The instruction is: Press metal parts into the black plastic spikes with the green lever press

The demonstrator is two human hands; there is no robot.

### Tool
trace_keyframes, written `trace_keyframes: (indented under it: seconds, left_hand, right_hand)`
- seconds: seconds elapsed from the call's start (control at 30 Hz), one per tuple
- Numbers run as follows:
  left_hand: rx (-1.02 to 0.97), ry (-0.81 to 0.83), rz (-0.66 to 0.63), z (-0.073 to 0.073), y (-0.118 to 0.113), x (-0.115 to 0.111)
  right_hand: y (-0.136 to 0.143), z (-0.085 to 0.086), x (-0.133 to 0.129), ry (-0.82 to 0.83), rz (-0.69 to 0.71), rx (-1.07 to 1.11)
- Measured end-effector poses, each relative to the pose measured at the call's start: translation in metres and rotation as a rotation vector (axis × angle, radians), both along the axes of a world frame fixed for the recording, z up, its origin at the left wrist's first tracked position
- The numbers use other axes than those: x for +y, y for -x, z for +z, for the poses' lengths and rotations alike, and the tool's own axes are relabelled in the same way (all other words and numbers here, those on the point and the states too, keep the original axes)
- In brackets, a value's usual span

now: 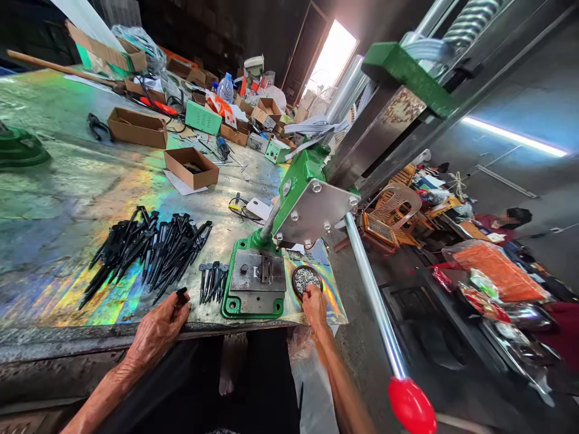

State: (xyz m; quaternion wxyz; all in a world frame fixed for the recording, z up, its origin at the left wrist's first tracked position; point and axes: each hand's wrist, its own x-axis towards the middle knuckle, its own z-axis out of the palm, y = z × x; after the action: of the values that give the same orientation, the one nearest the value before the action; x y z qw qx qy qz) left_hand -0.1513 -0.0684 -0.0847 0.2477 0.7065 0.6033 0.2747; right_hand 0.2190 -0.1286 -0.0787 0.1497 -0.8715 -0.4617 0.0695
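My left hand [158,328] is at the table's front edge, fingers closed on a small black plastic piece [181,292] that is mostly hidden. My right hand [315,308] reaches to a round dark dish [295,288] of small silvery metal pieces [306,277]. Its fingertips are pinched at them; whatever they hold is too small to make out. Between my hands stands a green hand press [233,301] with a metal fixture plate [242,276] on its base. A short row of black plastic pieces [212,282] lies left of the base.
Large heaps of long black pieces [167,250] lie farther left. Behind are an open cardboard box [192,169], another box [138,128], pliers [99,126] and clutter. The press's red-knobbed lever [375,301] slants down on the right. A person [506,223] is at the far right.
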Motion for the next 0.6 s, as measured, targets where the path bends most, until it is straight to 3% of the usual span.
trace_keyframes:
  seconds: [0.23, 0.6]
  left_hand:
    - [-0.076, 0.08, -0.023, -0.003, 0.002, 0.0]
    - [-0.057, 0.083, -0.056, 0.006, 0.002, -0.002]
  right_hand:
    - [-0.004, -0.007, 0.006, 0.055, 0.02, -0.099]
    - [-0.014, -0.013, -0.004, -0.123, -0.01, 0.068]
